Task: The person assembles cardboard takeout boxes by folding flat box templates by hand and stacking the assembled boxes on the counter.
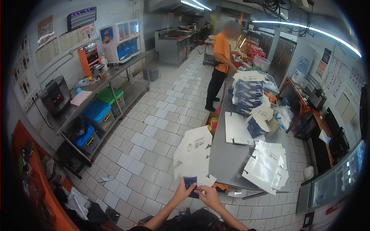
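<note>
A partly folded cardboard box (191,154), white inside with a dark blue outer flap, is held up in front of me, left of the steel table's near corner. My left hand (184,191) grips its lower edge, thumb over the blue flap. At the flap's right side, the fingers of my right hand (207,194) are pinched together on the box. Flat white cardboard sheets (266,165) lie at the table's near right. More flat sheets (236,128) rest farther back, beside an open blue-and-white box (257,125).
The steel table (227,161) runs away from me. Folded blue boxes (248,94) are stacked on it. A person in an orange shirt (221,52) stands at its far left side. A steel shelf (127,69) with lidded bins (96,111) lines the left wall.
</note>
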`<act>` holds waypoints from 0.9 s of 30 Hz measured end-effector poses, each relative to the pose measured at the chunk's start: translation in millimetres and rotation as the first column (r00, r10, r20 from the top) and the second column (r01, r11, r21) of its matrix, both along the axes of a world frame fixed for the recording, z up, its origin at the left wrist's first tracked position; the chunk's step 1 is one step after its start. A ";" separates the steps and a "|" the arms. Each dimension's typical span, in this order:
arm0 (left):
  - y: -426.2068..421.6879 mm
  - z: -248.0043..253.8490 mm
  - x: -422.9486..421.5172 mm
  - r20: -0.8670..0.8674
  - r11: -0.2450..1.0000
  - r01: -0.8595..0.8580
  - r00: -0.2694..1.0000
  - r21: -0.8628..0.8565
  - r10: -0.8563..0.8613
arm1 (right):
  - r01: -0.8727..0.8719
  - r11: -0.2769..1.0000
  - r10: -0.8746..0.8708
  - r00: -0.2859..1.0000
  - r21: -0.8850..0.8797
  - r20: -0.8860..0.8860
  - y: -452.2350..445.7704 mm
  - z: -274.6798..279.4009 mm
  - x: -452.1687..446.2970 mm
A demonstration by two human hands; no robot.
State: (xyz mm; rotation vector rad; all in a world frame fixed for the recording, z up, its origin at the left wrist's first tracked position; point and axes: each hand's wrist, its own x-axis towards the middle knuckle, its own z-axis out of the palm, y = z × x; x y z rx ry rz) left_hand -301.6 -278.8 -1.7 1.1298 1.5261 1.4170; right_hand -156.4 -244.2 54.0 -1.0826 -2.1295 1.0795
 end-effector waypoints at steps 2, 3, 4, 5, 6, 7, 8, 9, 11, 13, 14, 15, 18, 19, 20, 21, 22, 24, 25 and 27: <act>-4.6 17.8 -6.3 -0.020 0.978 0.166 0.986 0.125 -0.165 | 0.025 1.000 -0.023 0.990 0.007 -0.140 5.2 -3.8 1.1; -8.4 24.8 -4.0 -0.016 0.978 0.165 0.986 0.131 -0.164 | 0.055 0.998 -0.052 0.960 0.004 -0.275 8.6 -7.2 2.6; -12.0 29.4 -0.5 0.028 0.971 0.203 0.978 0.127 -0.208 | -0.025 0.977 -0.080 0.877 -0.211 -0.474 9.4 -10.4 -0.7; -14.4 30.5 2.6 0.074 0.963 0.241 0.965 0.123 -0.251 | -0.021 0.977 -0.082 0.880 -0.211 -0.468 8.0 -11.5 -1.3; -14.5 25.4 2.8 0.122 0.971 0.232 0.964 0.057 -0.238 | -0.066 0.930 -0.124 0.870 -0.362 -0.477 7.3 -6.9 -3.6; -17.1 22.6 2.3 0.130 0.972 0.229 0.963 0.060 -0.235 | -0.114 0.858 -0.165 0.862 -0.501 -0.479 7.6 -2.4 -5.1; -19.9 21.9 1.7 0.130 0.976 0.219 0.967 0.003 -0.217 | -0.101 0.896 -0.100 0.903 -0.432 -0.418 8.5 1.0 -5.4; -22.3 26.6 0.7 0.125 0.977 0.205 0.972 -0.056 -0.197 | -0.109 0.896 -0.090 0.905 -0.430 -0.417 12.1 3.7 -5.1; -28.4 43.1 -3.8 -0.020 0.980 0.198 0.980 0.015 -0.198 | -0.137 0.904 -0.111 0.839 -0.405 -0.532 23.4 9.3 -2.6; -31.8 60.6 -12.7 -0.169 0.973 0.220 0.964 0.068 -0.206 | -0.090 0.950 -0.074 0.866 -0.300 -0.494 39.6 22.9 2.5; -31.8 68.1 -18.9 -0.497 0.965 0.250 0.850 0.082 -0.178 | -0.006 0.927 -0.197 0.843 -0.374 -0.501 44.4 29.0 5.0; -31.6 73.8 -25.0 -0.763 0.954 0.287 0.635 0.086 -0.122 | 0.074 0.891 -0.317 0.809 -0.447 -0.496 48.8 35.1 7.0; -31.6 81.9 -38.6 -0.674 0.948 0.301 0.722 0.105 -0.155 | -0.354 0.634 -0.155 0.813 -0.688 -0.562 50.3 65.3 16.1; -30.4 83.7 -39.2 -0.662 0.949 0.298 0.733 0.106 -0.156 | -0.351 0.630 -0.162 0.813 -0.693 -0.559 45.9 64.6 18.5; -30.4 88.0 -36.1 -0.603 0.958 0.253 0.788 0.137 -0.122 | -0.328 0.701 -0.053 0.862 -0.633 -0.505 40.9 62.9 20.1; -29.7 92.9 -31.8 -0.601 0.958 0.255 0.789 0.131 -0.128 | -0.316 0.764 0.051 0.899 -0.563 -0.435 35.4 61.3 20.0; -28.7 98.4 -26.2 -0.513 0.963 0.219 0.851 0.154 -0.111 | -0.313 0.743 -0.098 0.823 -0.591 -0.559 23.0 56.5 13.5; -26.9 110.3 -14.5 -0.419 0.973 0.151 0.906 0.176 -0.065 | -0.164 0.861 -0.149 0.823 -0.481 -0.548 2.4 45.1 -0.3; -26.5 112.5 -14.9 -0.420 0.974 0.150 0.905 0.172 -0.065 | -0.002 0.939 -0.199 0.813 -0.344 -0.548 -2.2 42.5 -3.0; -25.7 115.4 -15.7 -0.443 0.956 0.248 0.883 0.157 -0.156 | 0.103 0.980 -0.168 0.887 -0.171 -0.430 1.7 55.6 10.3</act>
